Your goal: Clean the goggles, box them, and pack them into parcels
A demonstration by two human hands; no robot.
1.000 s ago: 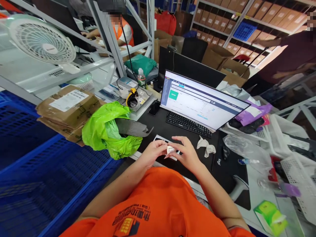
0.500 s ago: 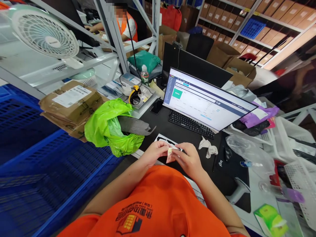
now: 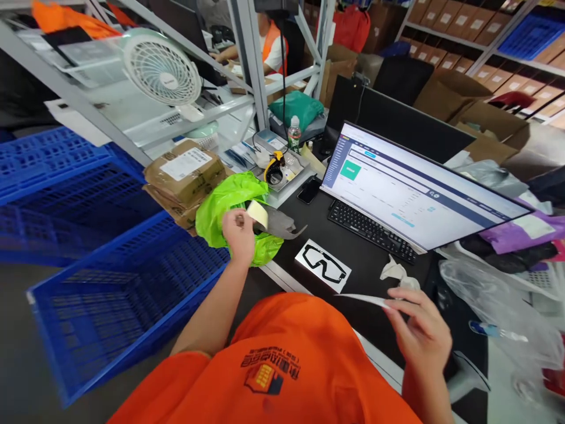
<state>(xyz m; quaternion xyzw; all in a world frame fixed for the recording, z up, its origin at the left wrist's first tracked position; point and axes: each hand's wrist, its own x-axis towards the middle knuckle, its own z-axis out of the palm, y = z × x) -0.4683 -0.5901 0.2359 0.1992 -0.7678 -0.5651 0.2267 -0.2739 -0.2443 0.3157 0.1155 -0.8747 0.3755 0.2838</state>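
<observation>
While pinched shut, left fingers (image 3: 241, 227) hold pale backing slip (image 3: 257, 213) | right fingers (image 3: 399, 306) pinch thin label (image 3: 359, 298)

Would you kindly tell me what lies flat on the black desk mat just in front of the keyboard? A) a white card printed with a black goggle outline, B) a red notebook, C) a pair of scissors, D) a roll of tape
A: a white card with a black goggle outline lies flat on the black desk mat, between the keyboard and the person's orange shirt.
</observation>
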